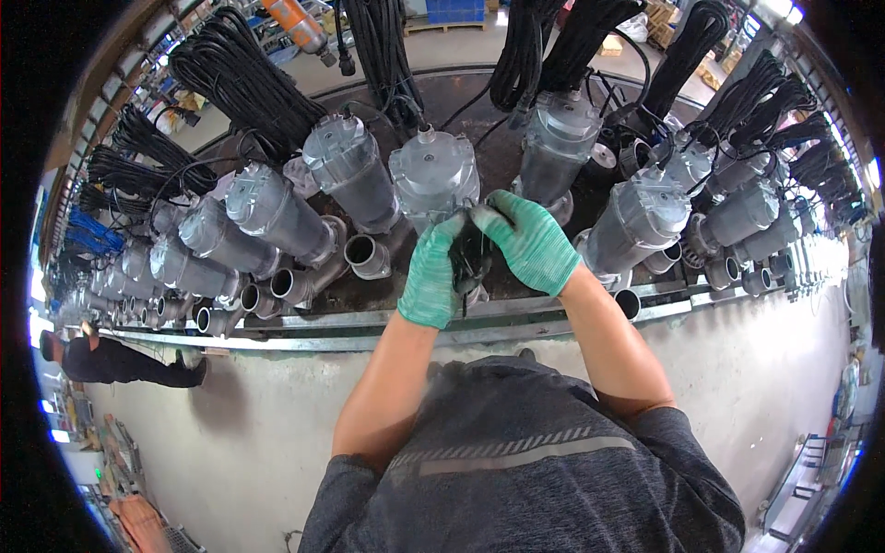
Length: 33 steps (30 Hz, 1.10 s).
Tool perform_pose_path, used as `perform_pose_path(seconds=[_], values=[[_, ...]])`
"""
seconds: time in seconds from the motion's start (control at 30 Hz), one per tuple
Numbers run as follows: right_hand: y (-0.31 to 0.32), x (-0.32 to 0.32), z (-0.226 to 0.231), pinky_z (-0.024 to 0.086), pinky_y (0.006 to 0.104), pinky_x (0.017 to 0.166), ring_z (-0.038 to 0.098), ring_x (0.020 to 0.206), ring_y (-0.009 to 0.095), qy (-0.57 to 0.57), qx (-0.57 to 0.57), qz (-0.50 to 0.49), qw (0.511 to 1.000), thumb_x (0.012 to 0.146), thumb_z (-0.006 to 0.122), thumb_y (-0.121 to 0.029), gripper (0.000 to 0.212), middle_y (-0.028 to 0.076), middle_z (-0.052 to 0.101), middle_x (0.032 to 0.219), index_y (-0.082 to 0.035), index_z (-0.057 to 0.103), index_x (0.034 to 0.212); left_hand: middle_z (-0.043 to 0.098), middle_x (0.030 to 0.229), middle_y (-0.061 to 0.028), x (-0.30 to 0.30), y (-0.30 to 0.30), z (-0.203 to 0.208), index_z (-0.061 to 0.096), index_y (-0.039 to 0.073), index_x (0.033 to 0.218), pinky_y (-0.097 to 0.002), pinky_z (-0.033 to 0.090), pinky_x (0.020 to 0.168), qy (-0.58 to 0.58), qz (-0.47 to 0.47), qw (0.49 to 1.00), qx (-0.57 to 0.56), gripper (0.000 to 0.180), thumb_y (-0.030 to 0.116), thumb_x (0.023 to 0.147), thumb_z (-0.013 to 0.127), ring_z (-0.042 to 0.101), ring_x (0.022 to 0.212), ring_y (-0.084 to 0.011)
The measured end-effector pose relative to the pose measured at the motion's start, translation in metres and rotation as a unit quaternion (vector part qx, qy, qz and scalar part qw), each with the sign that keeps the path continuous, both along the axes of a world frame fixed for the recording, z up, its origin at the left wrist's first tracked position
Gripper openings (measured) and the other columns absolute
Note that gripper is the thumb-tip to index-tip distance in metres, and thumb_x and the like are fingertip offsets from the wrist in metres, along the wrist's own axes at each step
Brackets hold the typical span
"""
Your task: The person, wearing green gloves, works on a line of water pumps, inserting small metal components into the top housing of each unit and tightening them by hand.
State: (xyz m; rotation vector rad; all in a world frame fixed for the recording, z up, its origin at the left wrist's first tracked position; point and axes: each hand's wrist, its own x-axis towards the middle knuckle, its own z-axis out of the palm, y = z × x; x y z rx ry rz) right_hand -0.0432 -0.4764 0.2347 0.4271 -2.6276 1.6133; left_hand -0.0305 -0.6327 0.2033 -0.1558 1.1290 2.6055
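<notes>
Green knit gloves with darker fingertips cover both my hands, which meet just in front of a grey metal pump [433, 175] standing on the bench. My left hand [429, 272] is closed around a bunch of thin black pieces [471, 256] that hangs down between the hands; its exact kind is unclear. My right hand [533, 241] has its thumb and fingers pinched together at the top of that bunch, close to the left fingertips. Whatever small piece lies in the right pinch is too small to make out. The hands partly hide the lower body of the pump.
More grey pumps [346, 170] line the bench on both sides, with coiled black cables [230, 78] rising behind them. Open pipe outlets [367, 256] point toward me above the metal bench rail [350, 343]. An orange tool [297, 26] hangs overhead. A person [120, 359] stands at the far left.
</notes>
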Motion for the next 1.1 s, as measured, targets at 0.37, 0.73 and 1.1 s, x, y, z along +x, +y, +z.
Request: perform_pose_path(seconds=[0.37,0.73,1.1], values=[[0.01,0.006,0.002,0.051,0.0336,0.091,0.066,0.101,0.021,0.033,-0.093,0.007,0.995,0.095,0.066,-0.016,0.039,0.015,0.07,0.112,-0.001,0.058,0.13,0.056,0.071,0.001,0.0,-0.013,0.011,0.058,0.014,0.106,-0.0217,0.03,0.035,0.011,0.004,0.998,-0.06,0.019,0.03,0.099,0.065,0.049,0.047,-0.01],[0.033,-0.05,0.017,0.054,0.0282,0.081,0.066,0.09,0.015,-0.104,-0.29,0.046,0.95,0.096,0.067,-0.02,0.042,0.009,0.069,0.113,0.004,0.06,0.129,0.057,0.066,0.0037,-0.122,-0.036,0.058,0.057,0.017,0.096,-0.0211,0.035,0.037,0.14,0.155,0.964,-0.165,0.014,0.029,0.098,0.064,0.051,0.046,-0.0084],[0.01,-0.123,0.003,0.05,0.0404,0.084,0.062,0.088,0.04,0.076,0.041,-0.054,0.995,0.102,0.06,-0.027,0.036,0.023,0.071,0.104,0.003,0.063,0.122,0.057,0.073,0.0038,-0.155,-0.025,0.026,0.059,0.012,0.105,-0.0241,0.041,0.048,0.24,0.152,0.929,-0.237,0.009,0.02,0.101,0.06,0.049,0.055,-0.0077]])
